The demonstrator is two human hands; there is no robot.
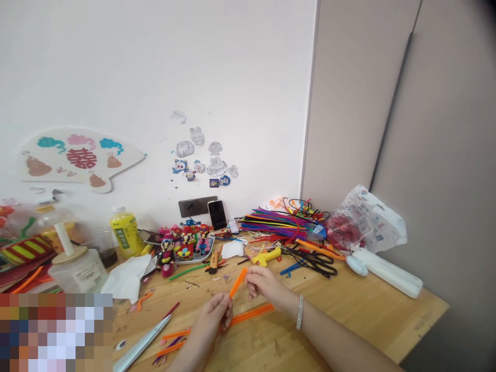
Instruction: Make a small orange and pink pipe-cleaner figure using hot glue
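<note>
The left hand (212, 315) pinches a bright orange pipe cleaner (237, 283) tightly between thumb and fingers, its free end angling up and right. The right hand (263, 283), with a silver bangle (299, 311) on its wrist, is curled nearly shut, its fingers (251, 279) at that free end, though whether they grip it is hard to tell. Pinching close to the bend, as here, should give a cleaner crease. A longer orange pipe cleaner (251, 314) lies on the wooden bench (372, 320) just right of the left hand. Farther off, a cream paper fan (42, 168) on the white wall carries a red double-happiness character (80, 157); the yellow plastic bottle (126, 232) has a label too small to read.
</note>
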